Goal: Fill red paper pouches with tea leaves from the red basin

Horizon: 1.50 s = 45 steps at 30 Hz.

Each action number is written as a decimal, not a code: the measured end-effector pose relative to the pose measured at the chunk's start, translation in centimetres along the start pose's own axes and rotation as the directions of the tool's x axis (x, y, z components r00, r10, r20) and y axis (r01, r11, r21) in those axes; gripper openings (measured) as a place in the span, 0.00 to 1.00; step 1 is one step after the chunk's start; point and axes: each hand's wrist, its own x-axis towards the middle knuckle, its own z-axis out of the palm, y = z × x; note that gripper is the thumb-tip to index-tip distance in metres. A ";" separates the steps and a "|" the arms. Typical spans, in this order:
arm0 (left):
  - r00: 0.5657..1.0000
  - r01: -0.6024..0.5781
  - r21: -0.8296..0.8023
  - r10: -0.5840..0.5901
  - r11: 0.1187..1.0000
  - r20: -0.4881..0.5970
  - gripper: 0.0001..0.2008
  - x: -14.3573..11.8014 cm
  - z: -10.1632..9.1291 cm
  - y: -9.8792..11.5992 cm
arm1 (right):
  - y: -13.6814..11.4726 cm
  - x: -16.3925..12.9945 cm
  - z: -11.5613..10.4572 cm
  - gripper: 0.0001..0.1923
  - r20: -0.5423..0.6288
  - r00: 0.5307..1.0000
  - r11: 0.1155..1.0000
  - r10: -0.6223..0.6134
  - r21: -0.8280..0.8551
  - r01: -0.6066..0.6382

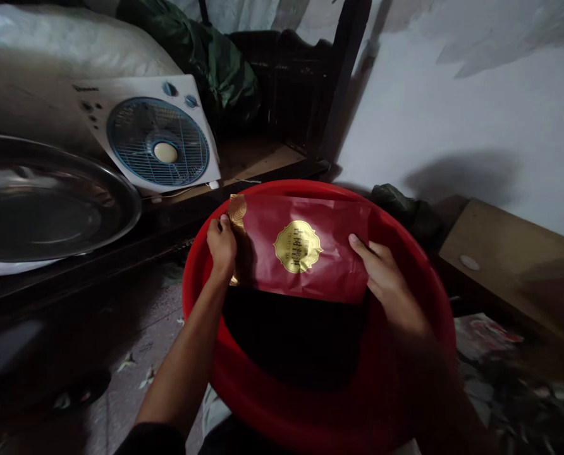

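A dark red foil pouch (263,253) with a gold printed emblem lies sideways between my hands, over a large red plastic basin (436,303). My left hand (222,248) grips the pouch's gold-patterned end, thumb on top. At the opposite end, my right hand (380,265) pinches the edge with its thumb on the front face. Below the pouch, the inside of the basin is in deep shadow, so I cannot make out what it holds.
A white box fan (165,151) and a wide metal bowl (125,221) stand on a dark bench at the left. To the right are a cardboard box (509,259) and a pale wall. Scraps litter the floor at the lower left.
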 end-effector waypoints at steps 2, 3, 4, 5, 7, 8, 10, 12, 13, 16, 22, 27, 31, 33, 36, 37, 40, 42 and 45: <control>1.000 -0.011 -0.008 0.012 1.000 0.010 0.16 0.1 0.0 0.0 | -0.6 -1.2 -0.6 0.25 0.113 0.994 0.985 0.010 0.173 -0.030; 0.999 -0.035 -0.009 0.035 0.999 0.011 0.16 0.0 0.0 0.0 | -0.8 -1.5 -0.7 0.26 0.146 0.989 0.970 0.029 0.235 -0.063; 0.998 -0.063 -0.014 0.063 0.998 0.005 0.16 0.0 0.0 0.1 | -0.8 -1.5 -0.6 0.26 0.183 0.981 0.949 0.069 0.291 -0.122; 0.997 -0.083 -0.029 0.083 0.996 -0.001 0.17 0.0 0.1 0.2 | -0.7 -1.4 -0.3 0.25 0.218 0.967 0.918 0.131 0.340 -0.201; 0.997 -0.078 -0.087 0.079 0.993 0.008 0.20 0.0 0.0 0.3 | -0.2 -0.6 0.5 0.23 0.311 0.919 0.844 0.241 0.400 -0.357; 0.998 -0.057 -0.120 0.059 0.991 0.017 0.21 0.1 -0.1 0.4 | 0.1 -0.1 0.9 0.23 0.342 0.901 0.821 0.266 0.409 -0.398; 1.000 0.001 -0.173 0.003 0.985 0.023 0.22 0.6 -0.4 0.5 | 0.7 0.7 1.3 0.24 0.325 0.902 0.806 0.285 0.428 -0.409; 0.998 0.058 -0.219 -0.057 0.974 0.013 0.21 1.0 -0.8 0.5 | 1.0 1.0 1.2 0.24 0.249 0.926 0.824 0.285 0.429 -0.369; 0.997 0.079 -0.238 -0.079 0.968 0.010 0.21 1.2 -0.9 0.4 | 1.0 0.9 1.1 0.23 0.209 0.938 0.845 0.275 0.413 -0.340; 0.994 0.112 -0.282 -0.104 0.953 0.043 0.20 1.0 -0.8 0.3 | 1.0 -0.3 0.4 0.21 0.117 0.972 0.911 0.205 0.340 -0.233; 0.972 0.226 -0.213 -0.205 0.950 0.119 0.19 1.0 -0.9 0.0 | 0.4 -3.2 -0.6 0.22 0.067 0.997 0.980 0.028 0.193 -0.041; 0.999 -0.040 0.082 0.042 0.996 -0.031 0.13 1.9 -1.8 0.4 | -1.1 -3.2 -0.6 0.26 0.050 0.987 0.984 -0.152 0.098 0.146; 0.842 -0.539 0.144 0.527 0.830 0.112 0.15 -0.9 -0.9 2.7 | -1.5 -2.4 2.0 0.24 0.151 0.988 0.980 0.022 0.192 -0.051; 0.655 -0.696 -0.002 0.635 0.718 0.409 0.19 -3.3 -0.2 3.9 | -1.1 -2.2 4.3 0.24 0.300 0.947 0.948 0.118 0.251 -0.197; 0.300 -0.794 -0.178 0.630 0.581 0.716 0.19 -6.6 0.8 5.0 | -0.3 -2.3 7.1 0.24 0.520 0.854 0.940 0.029 0.275 -0.200; 0.253 -0.791 -0.195 0.600 0.580 0.759 0.16 -7.3 1.1 5.1 | -0.2 -2.3 7.5 0.24 0.541 0.841 0.955 -0.024 0.261 -0.141; 0.339 -0.737 -0.125 0.523 0.664 0.782 0.10 -8.2 1.6 5.1 | -0.1 -2.3 7.2 0.22 0.480 0.851 0.977 -0.211 0.136 0.165; 0.447 -0.698 -0.060 0.499 0.714 0.742 0.08 -8.0 1.5 5.1 | -0.3 -2.1 6.4 0.21 0.409 0.847 0.929 -0.341 0.010 0.369; 0.546 -0.673 -0.005 0.501 0.740 0.672 0.11 -7.5 1.2 5.4 | 0.0 -1.4 5.4 0.17 0.291 0.816 0.796 -0.499 -0.220 0.565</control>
